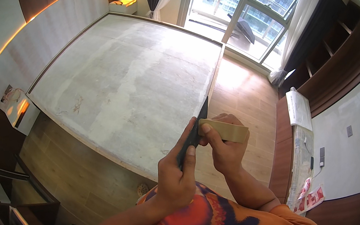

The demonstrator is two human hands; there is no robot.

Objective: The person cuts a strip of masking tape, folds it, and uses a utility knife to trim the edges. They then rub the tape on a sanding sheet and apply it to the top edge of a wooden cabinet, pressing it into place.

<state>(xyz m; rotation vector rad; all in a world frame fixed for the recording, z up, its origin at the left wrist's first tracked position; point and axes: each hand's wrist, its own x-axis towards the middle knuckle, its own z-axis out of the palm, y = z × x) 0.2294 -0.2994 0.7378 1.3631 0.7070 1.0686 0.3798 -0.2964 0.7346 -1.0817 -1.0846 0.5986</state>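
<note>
At the near corner of the grey panel (123,84), the left hand (174,173) has its thumb and fingers clamped on a dark strip (192,139), aligned with the panel's right edge; contact with that edge cannot be determined. Right of the same edge, the right hand (227,154) has thumb and fingers closed on a tan piece (231,131), beside the strip. Beyond the panel's far right corner stands tall glazing (240,19).
</note>
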